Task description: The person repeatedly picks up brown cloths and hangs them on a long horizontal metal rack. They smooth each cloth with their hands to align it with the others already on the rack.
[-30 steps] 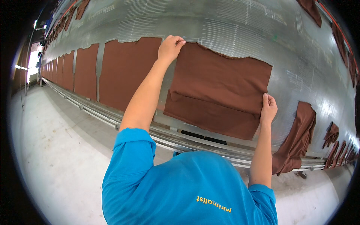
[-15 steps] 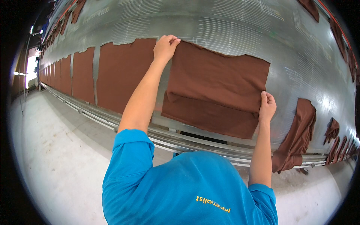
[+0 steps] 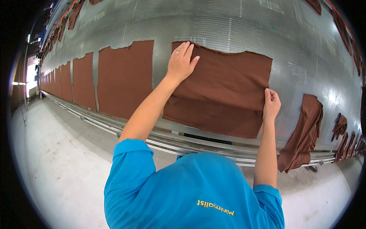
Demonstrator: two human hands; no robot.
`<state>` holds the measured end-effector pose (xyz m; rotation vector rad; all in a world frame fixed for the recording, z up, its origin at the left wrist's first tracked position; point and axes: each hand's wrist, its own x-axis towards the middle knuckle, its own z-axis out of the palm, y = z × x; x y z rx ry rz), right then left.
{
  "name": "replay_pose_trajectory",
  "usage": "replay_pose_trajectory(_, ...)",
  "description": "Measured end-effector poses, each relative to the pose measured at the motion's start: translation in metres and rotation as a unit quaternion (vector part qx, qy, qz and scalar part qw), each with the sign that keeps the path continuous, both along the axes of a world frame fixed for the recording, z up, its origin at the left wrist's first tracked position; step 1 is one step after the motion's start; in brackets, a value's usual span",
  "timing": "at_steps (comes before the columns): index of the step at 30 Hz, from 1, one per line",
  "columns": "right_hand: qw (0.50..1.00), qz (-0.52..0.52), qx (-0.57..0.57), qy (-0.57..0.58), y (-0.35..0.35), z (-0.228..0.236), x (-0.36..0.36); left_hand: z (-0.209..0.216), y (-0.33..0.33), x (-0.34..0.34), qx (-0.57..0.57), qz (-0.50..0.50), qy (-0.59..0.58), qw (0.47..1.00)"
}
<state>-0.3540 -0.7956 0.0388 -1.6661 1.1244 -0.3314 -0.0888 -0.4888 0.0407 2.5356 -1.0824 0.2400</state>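
Brown cloth (image 3: 225, 87) lies spread on the grey metal wall (image 3: 236, 26), its lower part folded. Left hand (image 3: 182, 61) presses flat on its top left corner, grip apart; right hand (image 3: 271, 104) has its grip pinched on the cloth's right edge

The left hand (image 3: 182, 63) covers the upper left corner of the brown cloth panel (image 3: 225, 89), and the right hand's (image 3: 271, 105) fingertips are hidden behind its right edge. The far row of panels (image 3: 57, 82) shrinks too small to tell apart, and the hanging scraps (image 3: 345, 135) blur at the rim
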Motion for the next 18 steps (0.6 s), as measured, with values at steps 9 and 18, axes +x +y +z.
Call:
replay_pose_trajectory(9,1.000,-0.004,0.007,-0.018,0.000,-0.002,0.000,-0.025,-0.046,-0.011,0.073,0.064,0.055,0.994)
replay_pose_trajectory(18,1.000,0.000,-0.011,-0.006,0.000,-0.002,0.001,-0.014,-0.054,-0.029,-0.014,0.030,0.052,0.998)
